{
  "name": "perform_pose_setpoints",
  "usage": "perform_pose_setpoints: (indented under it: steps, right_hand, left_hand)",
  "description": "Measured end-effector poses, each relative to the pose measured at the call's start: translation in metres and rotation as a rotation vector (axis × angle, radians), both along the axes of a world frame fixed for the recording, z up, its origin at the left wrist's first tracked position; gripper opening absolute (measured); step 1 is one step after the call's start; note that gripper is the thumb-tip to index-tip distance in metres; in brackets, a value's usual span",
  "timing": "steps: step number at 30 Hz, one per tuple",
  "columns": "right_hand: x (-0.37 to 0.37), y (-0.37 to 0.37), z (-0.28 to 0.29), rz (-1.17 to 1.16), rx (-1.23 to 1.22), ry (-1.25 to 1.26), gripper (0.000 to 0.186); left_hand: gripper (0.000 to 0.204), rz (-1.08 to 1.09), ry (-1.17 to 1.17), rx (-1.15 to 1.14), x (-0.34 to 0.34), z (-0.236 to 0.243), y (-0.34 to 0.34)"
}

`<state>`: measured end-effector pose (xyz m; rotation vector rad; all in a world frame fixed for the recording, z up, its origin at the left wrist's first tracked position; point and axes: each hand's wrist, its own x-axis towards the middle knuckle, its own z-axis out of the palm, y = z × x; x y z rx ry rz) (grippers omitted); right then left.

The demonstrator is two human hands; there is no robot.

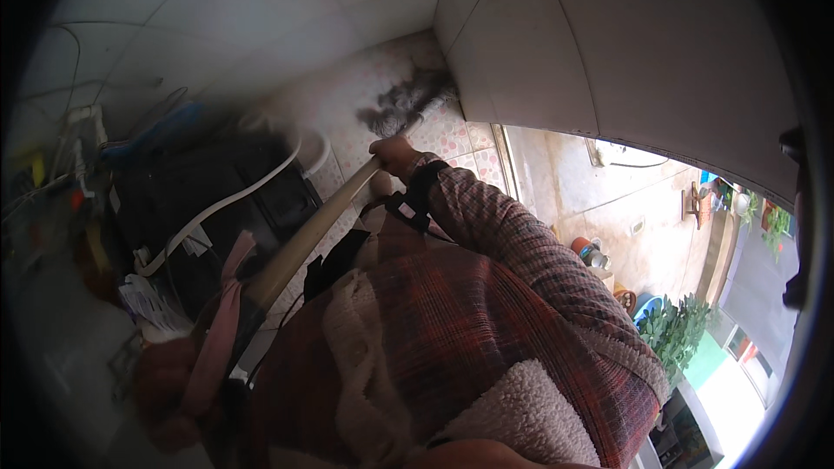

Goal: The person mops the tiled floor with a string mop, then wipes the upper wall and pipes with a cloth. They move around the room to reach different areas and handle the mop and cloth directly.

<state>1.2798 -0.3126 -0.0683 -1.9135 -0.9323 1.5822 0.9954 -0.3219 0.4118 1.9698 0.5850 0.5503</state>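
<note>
My right hand (393,155) grips the long tan pole (310,231) of a mop, its fingers wrapped round it near the top of the picture. The mop's grey, shaggy head (401,108) rests on pink-patterned floor tiles (460,143) beside a pale panelled wall. My left hand (163,386), dim and blurred at the lower left, is closed round the lower part of the pole, where a pink cloth strip (219,330) hangs. My plaid sleeves and clothing fill the lower middle.
A black appliance (208,187) with white hoses and cables stands at left. A large pale panel (599,52) rises at upper right, beside a doorway. Beyond it lie a concrete floor (608,191), small pots (591,252), a blue basin (645,308) and leafy plants (682,339).
</note>
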Motion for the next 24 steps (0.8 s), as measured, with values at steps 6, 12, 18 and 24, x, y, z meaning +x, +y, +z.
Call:
perform_pose_setpoints:
  steps: [6, 12, 18, 24]
  right_hand:
    - [-0.034, 0.026, -0.001, -0.552, -0.227, 0.311, 0.057]
    - [0.019, 0.06, -0.061, 0.347, 0.451, -0.481, 0.025]
    - [0.033, 0.051, -0.077, 0.349, 0.615, -0.339, 0.02]
    - [0.006, -0.008, -0.069, 0.183, 0.601, -0.243, 0.019]
  left_hand:
    - [0.044, -0.088, 0.298, 0.653, 0.043, 0.065, -0.042]
    - [0.019, 0.098, 0.568, 0.455, 0.114, -0.004, -0.051]
    - [0.014, -0.015, 0.581, 0.477, 0.121, -0.019, -0.025]
    - [0.022, -0.104, 0.475, 0.519, 0.091, -0.007, -0.03]
